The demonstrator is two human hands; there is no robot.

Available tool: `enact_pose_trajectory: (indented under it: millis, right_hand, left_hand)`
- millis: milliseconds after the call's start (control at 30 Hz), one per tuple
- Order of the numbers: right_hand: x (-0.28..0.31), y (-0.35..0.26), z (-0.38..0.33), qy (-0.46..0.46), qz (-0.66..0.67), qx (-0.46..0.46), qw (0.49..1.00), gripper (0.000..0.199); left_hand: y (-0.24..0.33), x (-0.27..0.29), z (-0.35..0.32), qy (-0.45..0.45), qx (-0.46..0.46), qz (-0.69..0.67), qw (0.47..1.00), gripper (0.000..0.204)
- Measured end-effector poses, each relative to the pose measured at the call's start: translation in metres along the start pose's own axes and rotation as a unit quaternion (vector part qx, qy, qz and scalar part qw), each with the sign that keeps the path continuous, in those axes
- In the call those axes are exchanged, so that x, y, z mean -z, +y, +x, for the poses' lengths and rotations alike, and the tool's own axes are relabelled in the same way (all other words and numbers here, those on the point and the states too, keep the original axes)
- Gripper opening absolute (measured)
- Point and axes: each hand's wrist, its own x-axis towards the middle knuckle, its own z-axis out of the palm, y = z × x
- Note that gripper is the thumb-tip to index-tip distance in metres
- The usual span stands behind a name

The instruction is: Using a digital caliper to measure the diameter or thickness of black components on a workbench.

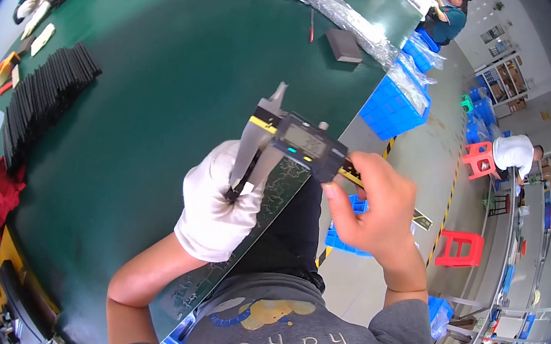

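A digital caliper (310,143) with a grey display and yellow-marked beam is held over the table's right edge, its large jaws pointing down toward my left hand. My left hand (213,205), in a white glove, is closed around a thin black piece (235,190) whose end lies at the caliper jaws. Whether the jaws touch it I cannot tell, and most of the piece is hidden by the glove. My bare right hand (377,208) grips the caliper at the beam beside the display housing, thumb below and fingers curled over it.
Many black strips (46,103) lie in a row on the green table (167,42) at left. A dark block (344,46), a red pen (312,26) and clear plastic wrap (349,23) lie farther back. Blue crates (393,107) and a red stool (460,250) stand at right. Other people sit nearby.
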Motion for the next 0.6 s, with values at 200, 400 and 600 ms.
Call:
enact_pose_trajectory:
  millis: [200,400,600]
  right_hand:
    - [0.0049,-0.0072,0.0014,-0.009,0.026,-0.001,1.000,0.029]
    - [0.0052,-0.0078,0.0046,-0.010,-0.001,-0.005,1.000,0.028]
    - [0.0073,-0.0073,0.0086,-0.012,-0.025,0.009,1.000,0.031]
  left_hand:
    - [-0.0009,-0.0013,0.0003,0.019,-0.001,-0.029,0.999,0.024]
    - [0.0002,-0.0027,0.0016,0.020,0.008,-0.030,0.999,0.025]
    - [-0.0015,-0.0031,0.0022,0.024,-0.018,-0.016,0.999,0.022]
